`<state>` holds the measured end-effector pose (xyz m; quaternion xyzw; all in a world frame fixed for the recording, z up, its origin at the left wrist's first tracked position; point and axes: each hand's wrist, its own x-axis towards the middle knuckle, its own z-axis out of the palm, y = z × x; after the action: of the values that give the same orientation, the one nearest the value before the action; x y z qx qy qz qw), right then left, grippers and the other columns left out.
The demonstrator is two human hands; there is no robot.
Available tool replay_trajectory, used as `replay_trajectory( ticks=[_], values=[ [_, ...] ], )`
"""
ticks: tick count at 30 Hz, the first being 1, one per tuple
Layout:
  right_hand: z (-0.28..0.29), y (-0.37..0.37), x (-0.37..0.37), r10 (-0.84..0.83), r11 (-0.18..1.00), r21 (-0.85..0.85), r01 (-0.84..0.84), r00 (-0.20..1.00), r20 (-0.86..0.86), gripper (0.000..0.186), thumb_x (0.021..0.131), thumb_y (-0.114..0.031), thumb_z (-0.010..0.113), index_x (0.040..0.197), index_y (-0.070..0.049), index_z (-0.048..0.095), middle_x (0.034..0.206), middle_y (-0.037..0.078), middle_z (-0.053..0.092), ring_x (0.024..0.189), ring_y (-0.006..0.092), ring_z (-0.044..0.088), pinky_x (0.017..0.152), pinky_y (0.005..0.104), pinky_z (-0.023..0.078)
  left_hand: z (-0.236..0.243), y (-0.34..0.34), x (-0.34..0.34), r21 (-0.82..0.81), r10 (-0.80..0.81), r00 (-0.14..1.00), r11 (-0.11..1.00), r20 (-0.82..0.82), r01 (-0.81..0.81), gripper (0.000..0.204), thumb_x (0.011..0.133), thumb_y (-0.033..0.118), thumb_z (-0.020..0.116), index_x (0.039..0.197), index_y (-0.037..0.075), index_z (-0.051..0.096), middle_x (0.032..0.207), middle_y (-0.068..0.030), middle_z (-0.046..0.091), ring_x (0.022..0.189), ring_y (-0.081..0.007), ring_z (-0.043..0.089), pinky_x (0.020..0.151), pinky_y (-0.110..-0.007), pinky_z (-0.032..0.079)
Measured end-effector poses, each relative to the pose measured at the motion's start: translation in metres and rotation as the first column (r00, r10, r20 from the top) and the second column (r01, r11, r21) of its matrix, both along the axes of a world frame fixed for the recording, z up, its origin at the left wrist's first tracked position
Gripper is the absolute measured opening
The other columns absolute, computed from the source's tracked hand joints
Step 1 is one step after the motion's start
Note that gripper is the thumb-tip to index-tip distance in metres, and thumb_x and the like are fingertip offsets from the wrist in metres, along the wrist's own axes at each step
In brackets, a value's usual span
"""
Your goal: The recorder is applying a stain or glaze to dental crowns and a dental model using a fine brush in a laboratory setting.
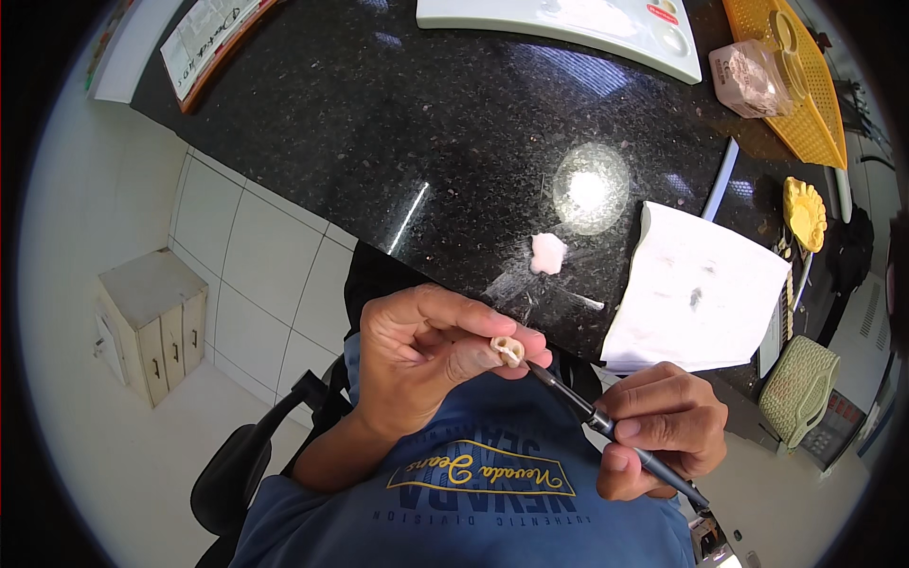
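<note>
Both hands up at the worktop's near edge — left pinching a small tooth-shaped piece, right gripping a slim tool.
Left hand [412, 336] bent up at the wrist, fingers pointing right, thumb and fingertips closed around the small tooth-shaped piece [508, 352]; right hand [668, 421] comes in from lower right, fingers curled round the slim dark tool [644, 461], tip slanting up-left to the piece — contact can't be told. Worktop [312, 161] edge runs diagonally just past the left hand; pinkish-white lump [547, 254] near it, beyond the fingertips. Most room is up-left, dark surface reaching toward the white palette [540, 17]; right side tighter, with white cloth [729, 298] just above the right hand and green woven case [798, 391] farther right.
</note>
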<state>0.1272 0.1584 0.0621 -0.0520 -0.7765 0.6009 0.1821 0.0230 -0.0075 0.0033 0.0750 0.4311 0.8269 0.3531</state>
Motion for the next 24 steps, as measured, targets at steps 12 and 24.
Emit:
replay_trajectory(
  ticks=[12,24],
  values=[
    [-0.0015,-0.0019,-0.0010,-0.003,1.000,0.007,0.003,1.000,-0.022,0.020,0.067,-0.005,0.078,0.079,-0.004,0.062,0.071,0.009,0.064,0.064,0.0215,0.067,0.053,0.0275,0.054,-0.0009,-0.0006,0.0003,0.014,-0.005,1.000,1.000,0.007,0.005,0.014,0.086,0.003,0.062,0.095,-0.001,0.053,0.087,-0.0260,0.066,0.079,-0.0328,0.069,0.069,-0.041,0.060],
    [-0.0005,0.0005,0.0010,0.014,1.000,-0.007,-0.014,1.000,-0.005,0.021,0.068,-0.007,0.079,0.080,-0.004,0.062,0.075,0.010,0.065,0.066,0.0222,0.067,0.054,0.0280,0.055,0.0007,0.0008,0.0006,0.087,0.027,0.997,0.996,0.070,-0.033,0.011,0.085,-0.001,0.062,0.095,-0.005,0.059,0.088,-0.0258,0.066,0.085,-0.0293,0.069,0.071,-0.032,0.059]
  ],
)
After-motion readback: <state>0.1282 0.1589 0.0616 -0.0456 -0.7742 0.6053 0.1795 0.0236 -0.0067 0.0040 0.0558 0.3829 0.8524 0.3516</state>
